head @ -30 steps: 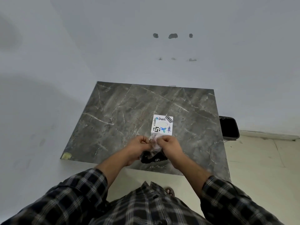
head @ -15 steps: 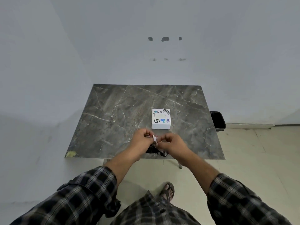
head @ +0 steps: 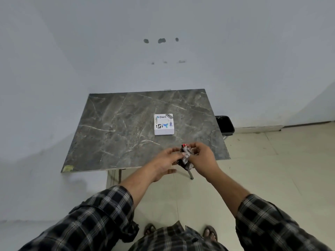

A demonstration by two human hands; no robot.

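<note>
Box (head: 164, 124) on table (head: 117, 127), bin (head: 224, 124) to its right, wrapper (head: 186, 157) between left hand (head: 165, 163) and right hand (head: 204, 158)

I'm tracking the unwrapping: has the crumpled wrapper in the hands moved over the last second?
Yes. The crumpled wrapper has drawn back from the white box, toward the near edge of the table and slightly right.

Bare room — marble-look table (head: 116, 127), tiled floor (head: 272, 174), plain walls (head: 235, 51)
</note>
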